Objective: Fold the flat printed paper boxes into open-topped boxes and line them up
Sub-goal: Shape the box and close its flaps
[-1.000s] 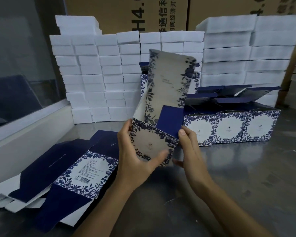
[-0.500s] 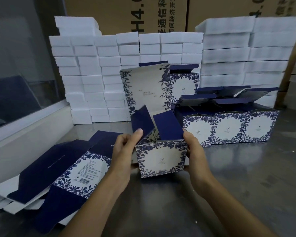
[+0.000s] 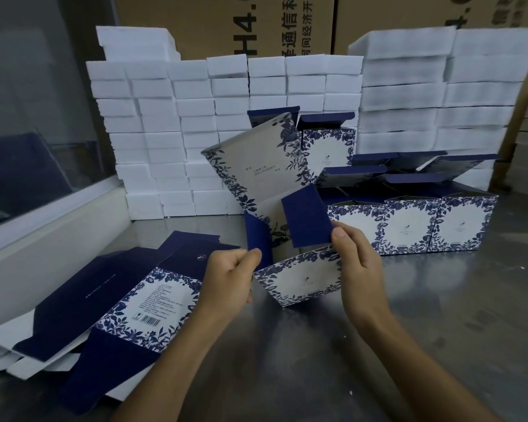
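Note:
A half-folded blue-and-white floral paper box [image 3: 302, 280] is held above the metal table [image 3: 439, 315], tilted, its tall lid panel leaning back to the left. My left hand [image 3: 229, 281] pinches its dark blue left side flap. My right hand [image 3: 355, 269] grips the box's right front corner, thumb against the right blue flap. A pile of flat printed boxes [image 3: 128, 306] lies at the left. Folded open-topped boxes [image 3: 415, 226] stand in a row behind right, with one more [image 3: 328, 150] stacked higher at the back.
Stacks of white foam blocks [image 3: 171, 132] wall the back of the table, with brown cartons [image 3: 256, 22] behind them. A white ledge and dark glass pane [image 3: 28, 117] run along the left side.
The box was upright and square half a second ago; now it is tilted left, its lid leaning back. My left hand shifted from the box's side to pinching the left flap.

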`<control>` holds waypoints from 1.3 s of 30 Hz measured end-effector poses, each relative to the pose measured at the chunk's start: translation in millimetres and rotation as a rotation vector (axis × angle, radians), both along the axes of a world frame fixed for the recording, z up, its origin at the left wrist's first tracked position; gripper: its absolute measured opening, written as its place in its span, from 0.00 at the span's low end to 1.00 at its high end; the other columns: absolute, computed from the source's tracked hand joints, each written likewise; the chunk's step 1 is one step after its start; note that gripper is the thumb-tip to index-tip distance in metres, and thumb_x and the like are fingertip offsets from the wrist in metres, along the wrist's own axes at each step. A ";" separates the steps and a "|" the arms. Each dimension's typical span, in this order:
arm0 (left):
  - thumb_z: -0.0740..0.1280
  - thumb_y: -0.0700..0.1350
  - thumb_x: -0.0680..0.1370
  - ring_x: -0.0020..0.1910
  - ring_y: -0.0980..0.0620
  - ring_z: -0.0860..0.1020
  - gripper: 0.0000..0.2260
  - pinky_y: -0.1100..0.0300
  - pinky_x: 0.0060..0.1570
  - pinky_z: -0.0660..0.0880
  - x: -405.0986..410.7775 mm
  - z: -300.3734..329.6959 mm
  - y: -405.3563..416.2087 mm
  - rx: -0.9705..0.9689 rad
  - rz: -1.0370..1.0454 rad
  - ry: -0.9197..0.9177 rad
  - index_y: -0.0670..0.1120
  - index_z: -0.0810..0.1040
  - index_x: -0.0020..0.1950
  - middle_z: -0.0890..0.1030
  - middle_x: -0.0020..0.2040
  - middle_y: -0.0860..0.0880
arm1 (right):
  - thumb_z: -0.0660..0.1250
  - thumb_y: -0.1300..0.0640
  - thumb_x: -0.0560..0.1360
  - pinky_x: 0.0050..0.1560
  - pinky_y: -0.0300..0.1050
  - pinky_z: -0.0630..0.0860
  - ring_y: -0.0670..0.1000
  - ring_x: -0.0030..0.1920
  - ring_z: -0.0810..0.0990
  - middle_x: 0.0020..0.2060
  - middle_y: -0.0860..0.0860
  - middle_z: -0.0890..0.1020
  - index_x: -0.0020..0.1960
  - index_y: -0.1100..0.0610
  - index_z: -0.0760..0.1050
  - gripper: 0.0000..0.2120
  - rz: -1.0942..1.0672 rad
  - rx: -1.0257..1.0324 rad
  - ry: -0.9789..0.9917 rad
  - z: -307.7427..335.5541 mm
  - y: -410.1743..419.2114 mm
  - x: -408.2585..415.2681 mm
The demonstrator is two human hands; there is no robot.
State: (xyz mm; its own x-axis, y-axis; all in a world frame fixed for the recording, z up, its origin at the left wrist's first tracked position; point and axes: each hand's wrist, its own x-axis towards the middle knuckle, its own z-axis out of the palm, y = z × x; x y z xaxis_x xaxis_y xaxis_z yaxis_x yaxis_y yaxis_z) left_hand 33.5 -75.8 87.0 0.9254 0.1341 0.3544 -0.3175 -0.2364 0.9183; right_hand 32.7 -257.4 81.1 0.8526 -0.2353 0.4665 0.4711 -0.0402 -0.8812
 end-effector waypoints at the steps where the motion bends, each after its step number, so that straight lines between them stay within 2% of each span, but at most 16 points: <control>1: 0.64 0.41 0.81 0.18 0.54 0.64 0.24 0.57 0.31 0.67 0.0 -0.2 0.3 -0.002 0.019 -0.010 0.43 0.63 0.26 0.61 0.19 0.51 | 0.60 0.32 0.69 0.51 0.34 0.76 0.44 0.57 0.81 0.55 0.46 0.84 0.62 0.50 0.79 0.30 0.002 -0.008 -0.010 0.0 0.0 0.1; 3: 0.66 0.43 0.80 0.19 0.52 0.65 0.24 0.61 0.27 0.67 0.2 -0.2 0.9 -0.049 0.048 -0.027 0.40 0.64 0.26 0.63 0.21 0.47 | 0.61 0.34 0.70 0.51 0.33 0.76 0.44 0.57 0.81 0.55 0.47 0.84 0.62 0.51 0.79 0.29 0.012 -0.012 -0.026 0.4 0.3 0.0; 5: 0.67 0.48 0.80 0.21 0.51 0.65 0.26 0.60 0.26 0.68 1.8 -0.4 2.9 -0.137 0.048 -0.011 0.37 0.64 0.26 0.63 0.22 0.45 | 0.60 0.34 0.70 0.52 0.34 0.76 0.45 0.56 0.82 0.55 0.48 0.84 0.62 0.52 0.79 0.30 0.020 -0.024 -0.048 1.1 0.8 -0.6; 9: 0.66 0.48 0.80 0.26 0.48 0.65 0.25 0.55 0.31 0.67 5.1 -1.8 8.0 -0.202 0.056 0.030 0.30 0.68 0.34 0.66 0.27 0.43 | 0.59 0.33 0.70 0.53 0.39 0.77 0.48 0.56 0.82 0.53 0.49 0.85 0.60 0.53 0.80 0.31 0.032 -0.059 -0.067 1.5 1.3 -1.8; 13: 0.64 0.44 0.80 0.25 0.50 0.64 0.20 0.55 0.30 0.66 4.4 -2.6 7.6 -0.103 0.108 -0.010 0.39 0.67 0.30 0.63 0.25 0.44 | 0.59 0.33 0.70 0.52 0.37 0.76 0.49 0.55 0.82 0.52 0.50 0.85 0.60 0.54 0.80 0.31 0.040 -0.050 -0.069 1.3 1.1 -1.8; 16: 0.64 0.44 0.80 0.25 0.50 0.65 0.20 0.55 0.30 0.67 4.5 -3.3 7.3 -0.101 0.105 -0.004 0.37 0.66 0.31 0.64 0.26 0.44 | 0.59 0.33 0.70 0.54 0.42 0.77 0.50 0.56 0.82 0.52 0.50 0.85 0.60 0.54 0.80 0.31 0.038 -0.054 -0.067 1.0 1.2 -1.4; 19: 0.66 0.50 0.80 0.29 0.46 0.68 0.23 0.51 0.33 0.69 5.1 -2.6 8.1 -0.205 0.084 0.037 0.34 0.69 0.33 0.69 0.29 0.42 | 0.59 0.34 0.71 0.55 0.43 0.78 0.51 0.55 0.82 0.51 0.50 0.85 0.59 0.55 0.81 0.30 0.049 -0.045 -0.083 0.9 1.5 -0.9; 22: 0.67 0.53 0.79 0.39 0.45 0.75 0.15 0.48 0.39 0.75 6.4 -1.1 10.2 -0.342 0.070 0.076 0.43 0.77 0.39 0.76 0.38 0.42 | 0.57 0.37 0.74 0.53 0.40 0.77 0.48 0.53 0.83 0.49 0.49 0.86 0.56 0.55 0.82 0.27 0.081 -0.048 -0.117 1.3 1.9 -0.8; 23: 0.67 0.52 0.79 0.40 0.45 0.74 0.16 0.50 0.37 0.74 7.3 -1.0 11.2 -0.374 0.080 0.077 0.45 0.76 0.35 0.76 0.38 0.43 | 0.56 0.37 0.75 0.52 0.38 0.76 0.47 0.52 0.83 0.49 0.48 0.86 0.55 0.55 0.82 0.26 0.093 -0.053 -0.121 1.5 2.2 -0.7; 25: 0.66 0.50 0.80 0.37 0.45 0.72 0.22 0.55 0.31 0.70 8.7 -0.8 12.7 -0.393 0.112 0.070 0.50 0.68 0.26 0.72 0.31 0.44 | 0.56 0.38 0.75 0.49 0.35 0.75 0.44 0.49 0.82 0.46 0.46 0.86 0.53 0.53 0.82 0.24 0.110 -0.058 -0.130 1.4 2.5 -0.5; 26: 0.65 0.48 0.80 0.36 0.46 0.71 0.24 0.56 0.30 0.69 8.2 -0.2 12.6 -0.390 0.121 0.064 0.51 0.65 0.24 0.70 0.29 0.45 | 0.56 0.39 0.75 0.47 0.34 0.74 0.43 0.47 0.82 0.45 0.45 0.85 0.51 0.53 0.82 0.23 0.113 -0.061 -0.135 1.2 2.5 -0.1; 29: 0.61 0.44 0.80 0.34 0.47 0.68 0.21 0.52 0.34 0.67 7.1 2.0 12.1 -0.331 0.137 0.023 0.51 0.61 0.27 0.67 0.29 0.46 | 0.56 0.38 0.75 0.46 0.33 0.73 0.42 0.45 0.80 0.43 0.44 0.85 0.49 0.51 0.81 0.22 0.110 -0.069 -0.142 1.1 2.5 0.7; 31: 0.59 0.42 0.79 0.32 0.47 0.64 0.21 0.54 0.32 0.63 7.6 2.9 13.5 -0.263 0.160 -0.004 0.52 0.59 0.26 0.64 0.27 0.49 | 0.56 0.38 0.76 0.45 0.33 0.73 0.42 0.44 0.80 0.42 0.44 0.84 0.48 0.52 0.81 0.22 0.118 -0.071 -0.146 0.2 2.5 0.6; 34: 0.60 0.42 0.79 0.31 0.47 0.61 0.20 0.54 0.31 0.61 8.1 1.0 14.6 -0.226 0.173 -0.044 0.50 0.59 0.27 0.62 0.26 0.49 | 0.56 0.37 0.76 0.46 0.34 0.74 0.43 0.45 0.80 0.43 0.46 0.85 0.49 0.52 0.81 0.23 0.109 -0.077 -0.151 -0.6 3.1 0.2; 37: 0.63 0.47 0.81 0.30 0.47 0.67 0.21 0.56 0.30 0.67 7.1 -1.4 14.2 -0.274 0.134 -0.029 0.39 0.66 0.31 0.68 0.29 0.44 | 0.56 0.37 0.75 0.47 0.33 0.73 0.42 0.46 0.81 0.44 0.44 0.85 0.51 0.52 0.81 0.23 0.090 -0.091 -0.160 -0.1 3.6 0.0; 39: 0.63 0.45 0.81 0.30 0.48 0.65 0.20 0.57 0.30 0.65 7.7 -1.7 15.7 -0.280 0.163 -0.018 0.40 0.65 0.31 0.66 0.28 0.45 | 0.56 0.36 0.74 0.46 0.32 0.73 0.42 0.46 0.81 0.44 0.44 0.85 0.52 0.53 0.81 0.25 0.092 -0.107 -0.160 -0.5 3.1 -0.2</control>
State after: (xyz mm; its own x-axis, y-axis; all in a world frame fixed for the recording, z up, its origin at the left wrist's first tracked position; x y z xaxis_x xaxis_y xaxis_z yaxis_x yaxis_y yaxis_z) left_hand 41.2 -60.0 85.3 0.8777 0.3743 0.2993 -0.3132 -0.0247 0.9494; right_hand 32.5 -254.3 80.6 0.7814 -0.1018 0.6156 0.6104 -0.0803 -0.7880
